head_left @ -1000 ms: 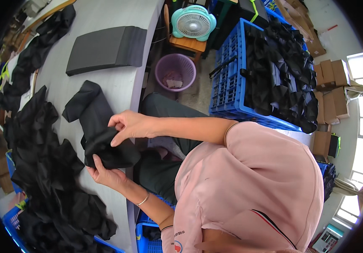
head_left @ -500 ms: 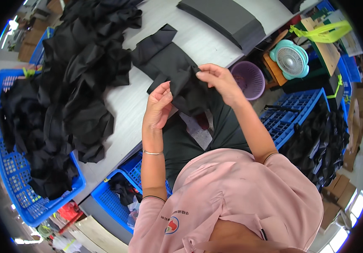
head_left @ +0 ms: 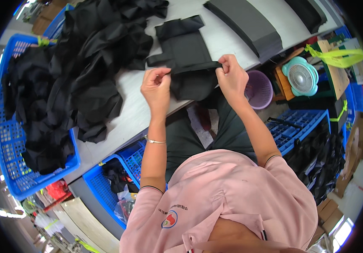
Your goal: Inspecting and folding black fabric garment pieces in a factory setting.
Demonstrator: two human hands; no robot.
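Note:
A sewn black fabric piece (head_left: 185,48) lies partly on the pale table, its near end hanging over the edge above my lap. My left hand (head_left: 156,87) pinches one end of a fold across it. On the other side, my right hand (head_left: 232,79) grips the fold's opposite end, so the strip between them is stretched nearly straight. A narrow black strap-like flap sticks out to the left, beyond my left fingers. To the left of my hands, a big heap of loose black fabric (head_left: 93,63) spreads over the table.
Blue basket (head_left: 11,162) at left holds more black fabric. A stack of dark grey sheets (head_left: 244,25) lies at the far right of the table (head_left: 133,95). Beyond its right edge are a purple bin (head_left: 259,90), a teal fan (head_left: 300,76) and a blue crate (head_left: 303,122).
Both hands have drawn the fabric piece flatter and straightened the fold between them. My right hand has turned to a closer grip. The view has shifted slightly.

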